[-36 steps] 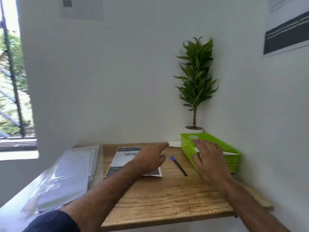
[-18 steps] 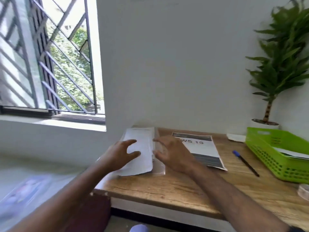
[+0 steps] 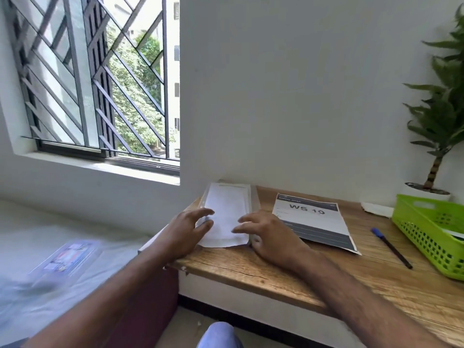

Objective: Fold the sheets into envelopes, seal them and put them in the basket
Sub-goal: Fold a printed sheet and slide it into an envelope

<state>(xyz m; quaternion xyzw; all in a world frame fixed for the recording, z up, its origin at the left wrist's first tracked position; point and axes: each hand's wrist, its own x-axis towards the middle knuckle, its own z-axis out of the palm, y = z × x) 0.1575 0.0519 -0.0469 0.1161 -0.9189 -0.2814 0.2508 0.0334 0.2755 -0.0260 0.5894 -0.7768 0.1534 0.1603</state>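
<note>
A stack of white sheets [image 3: 227, 212] lies at the left end of the wooden desk [image 3: 288, 270], against the wall. My left hand [image 3: 187, 228] rests at the stack's left edge, fingers spread and touching the top sheet. My right hand [image 3: 270, 233] sits at the stack's right edge, fingers apart, fingertips on the paper. Neither hand has lifted a sheet. The green basket [image 3: 424, 237] stands at the far right of the desk with a white paper inside it.
A printed sheet marked "WS 10" [image 3: 313, 219] lies right of the stack. A blue-capped pen [image 3: 391, 247] lies between it and the basket. A potted plant [image 3: 437, 136] stands in the corner. A barred window [image 3: 95, 79] is at the left.
My view swung left from the basket to the sheet stack. Both hands moved from the basket area to either side of the stack and now touch it.
</note>
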